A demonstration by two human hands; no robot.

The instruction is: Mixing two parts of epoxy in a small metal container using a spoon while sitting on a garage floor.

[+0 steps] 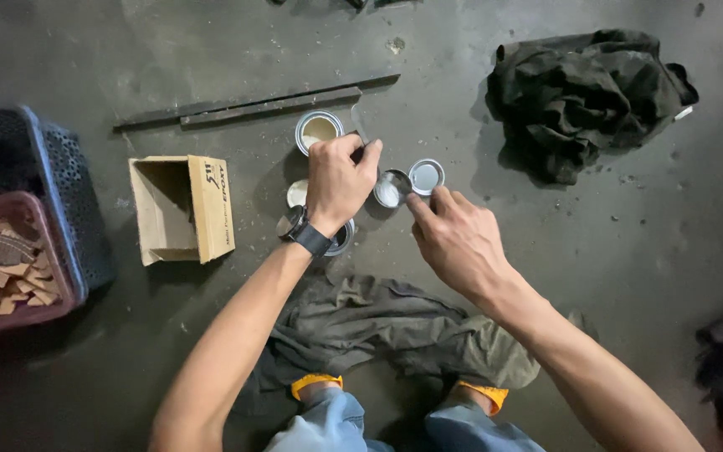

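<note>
**Small tins open on the shop floor**

Biggest first: a crumpled black cloth [589, 99] lies upper right, well apart from an open cardboard box [179, 209] on the left. In the middle, the left hand [338, 182] is closed around a thin metal blade [359, 124], beside an open tin [319, 130]. The right hand [453, 236] pinches the rim of a small tin [391, 188], its round lid [426, 177] touching alongside.

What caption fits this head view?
Left hand dips a metal blade toward a small open tin steadied by the right hand.
</note>
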